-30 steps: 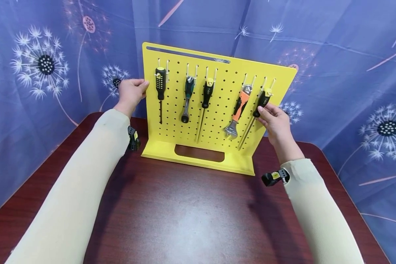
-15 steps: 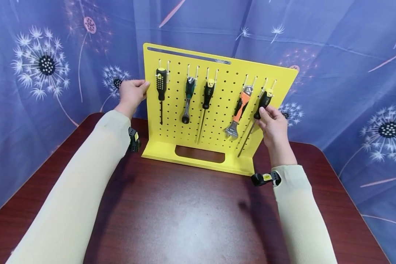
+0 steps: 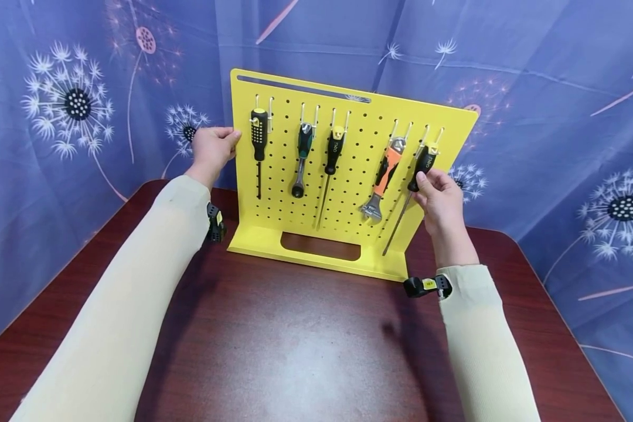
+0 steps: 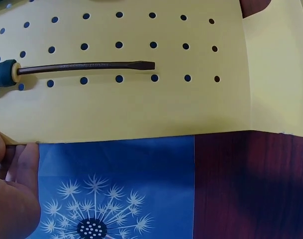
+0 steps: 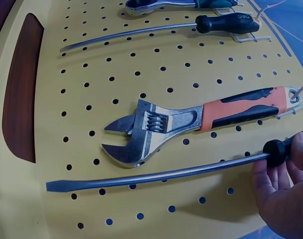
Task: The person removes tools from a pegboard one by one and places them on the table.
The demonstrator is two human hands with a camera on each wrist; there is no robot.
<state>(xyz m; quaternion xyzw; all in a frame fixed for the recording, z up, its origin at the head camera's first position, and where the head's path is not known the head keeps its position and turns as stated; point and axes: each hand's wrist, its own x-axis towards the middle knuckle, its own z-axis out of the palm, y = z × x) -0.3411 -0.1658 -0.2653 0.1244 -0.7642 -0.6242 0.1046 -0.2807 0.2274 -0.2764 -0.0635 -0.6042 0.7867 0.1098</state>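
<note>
A yellow pegboard point(image 3: 422, 111) stands on the table with tools hanging from white hooks. My left hand point(image 3: 211, 153) pinches its left edge between thumb and fingers. On the far right, a long flat-blade screwdriver point(image 3: 426, 161) hangs with its black handle up and its shaft slanting down-left; my right hand point(image 3: 442, 199) pinches the lower handle. In the right wrist view, the screwdriver's shaft point(image 5: 156, 177) runs below an orange-handled adjustable wrench point(image 5: 241, 110). The left wrist view has the leftmost screwdriver point(image 4: 86, 66) near the board's edge.
Also hanging are a black-handled screwdriver point(image 3: 334, 152), a green-handled ratchet point(image 3: 305, 140) and a stubbier-handled screwdriver point(image 3: 259, 138). The board's foot point(image 3: 258, 240) rests on a dark red table point(image 3: 274, 328). A blue dandelion-print curtain point(image 3: 316, 35) hangs behind.
My right wrist has shifted left and the held screwdriver's tip has swung lower, out from the board. My left hand keeps its place on the edge.
</note>
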